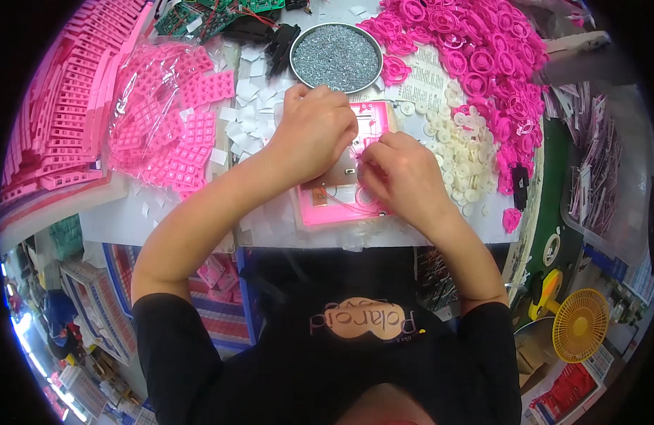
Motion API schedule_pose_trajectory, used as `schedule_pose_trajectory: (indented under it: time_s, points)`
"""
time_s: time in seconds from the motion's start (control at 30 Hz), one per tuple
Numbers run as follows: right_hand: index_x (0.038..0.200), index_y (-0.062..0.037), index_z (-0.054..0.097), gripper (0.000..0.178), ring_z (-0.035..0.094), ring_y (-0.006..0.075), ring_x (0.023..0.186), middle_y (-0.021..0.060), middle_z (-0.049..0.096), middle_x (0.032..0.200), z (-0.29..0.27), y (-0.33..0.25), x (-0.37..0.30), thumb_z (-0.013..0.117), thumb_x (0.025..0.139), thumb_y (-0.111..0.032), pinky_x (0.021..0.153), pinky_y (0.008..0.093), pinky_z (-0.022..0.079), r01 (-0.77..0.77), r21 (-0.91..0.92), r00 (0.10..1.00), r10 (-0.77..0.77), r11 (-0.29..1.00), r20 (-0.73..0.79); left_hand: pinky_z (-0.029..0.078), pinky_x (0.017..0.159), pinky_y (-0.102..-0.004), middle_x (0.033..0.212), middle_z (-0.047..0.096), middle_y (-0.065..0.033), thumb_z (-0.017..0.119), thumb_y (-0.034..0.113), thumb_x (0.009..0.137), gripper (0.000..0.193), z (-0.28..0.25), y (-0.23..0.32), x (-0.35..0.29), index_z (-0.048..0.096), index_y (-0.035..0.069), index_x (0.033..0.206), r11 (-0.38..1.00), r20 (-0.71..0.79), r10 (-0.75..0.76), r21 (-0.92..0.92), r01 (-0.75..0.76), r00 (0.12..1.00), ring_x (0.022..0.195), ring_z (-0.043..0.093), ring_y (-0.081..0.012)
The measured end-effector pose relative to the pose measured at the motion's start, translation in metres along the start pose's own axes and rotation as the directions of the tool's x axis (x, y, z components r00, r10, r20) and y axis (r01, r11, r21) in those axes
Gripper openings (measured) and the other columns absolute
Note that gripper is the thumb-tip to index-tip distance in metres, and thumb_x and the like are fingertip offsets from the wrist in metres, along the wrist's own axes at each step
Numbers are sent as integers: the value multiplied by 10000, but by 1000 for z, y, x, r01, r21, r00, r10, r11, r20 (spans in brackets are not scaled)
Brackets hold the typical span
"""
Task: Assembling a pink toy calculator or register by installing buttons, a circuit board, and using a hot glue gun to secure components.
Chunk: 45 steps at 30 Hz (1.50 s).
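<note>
In front of me lies a pink plastic casing (314, 214) with its inside facing up. A brown board (339, 173) and thin wires (352, 204) show inside it. My left hand (314, 131) reaches over the casing's far left part, fingers curled and closed, tips hidden behind the hand. My right hand (403, 178) is over the right side, with thumb and fingers pinched together close to the left fingertips. Whatever is between the fingers of either hand is too small or hidden to name.
Beyond the casing stands a round metal dish (336, 58) of small screws. White paper bits (250, 117) and bagged pink keypads (164, 117) lie left, pink ring-shaped parts (476, 57) and white round pieces (465, 152) right. Green circuit boards (199, 20) sit at the back. A yellow fan (581, 324) stands right.
</note>
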State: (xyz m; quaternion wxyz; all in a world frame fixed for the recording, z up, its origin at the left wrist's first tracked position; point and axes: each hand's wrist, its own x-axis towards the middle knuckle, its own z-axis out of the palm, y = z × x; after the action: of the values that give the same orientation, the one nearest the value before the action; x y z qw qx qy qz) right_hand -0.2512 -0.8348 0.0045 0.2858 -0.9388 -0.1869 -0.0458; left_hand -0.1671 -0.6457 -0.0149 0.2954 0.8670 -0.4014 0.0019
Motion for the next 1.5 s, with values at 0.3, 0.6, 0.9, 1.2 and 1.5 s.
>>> schedule_pose_trajectory:
  time_s: [0.3,0.6,0.9,1.2,1.5]
  points:
    - [853,-36,667,95,625,317,753,114,596,776,4,0,1,729,789,-69,676,425,507,-4,79,1000,2,997,20,342,926,-466,881,623,-28,723,137,831,70,2,3,1,675,98,799,1000,16,-14,27,14,1000,973,580,-253]
    - [857,-38,670,83,622,328,755,119,597,774,5,-1,1,713,789,-59,669,430,501,-18,102,1000,16,995,18,357,919,-465,882,625,-35,711,126,824,51,0,6,0,678,99,796,999,50,-18,42,16,999,964,587,-258]
    - [897,-26,642,102,633,363,852,156,622,839,-1,-5,13,650,848,-115,708,482,520,-25,-159,990,47,987,136,486,790,-470,872,679,-110,741,133,773,72,-10,6,27,711,74,801,984,256,-164,108,140,953,912,658,-328]
    - [888,-51,651,87,594,344,938,116,654,965,6,21,23,708,831,-81,818,446,502,86,56,990,-79,995,-119,540,692,-470,719,678,-183,741,180,799,180,-17,-6,49,699,21,726,985,411,-148,144,97,900,745,681,-381]
    - [830,-73,715,96,515,350,1083,61,660,1115,19,31,24,774,761,-104,935,453,459,86,11,987,-83,996,-136,532,706,-489,762,668,-187,657,162,848,154,-23,-14,45,706,23,803,996,428,-16,86,-23,904,782,671,-398]
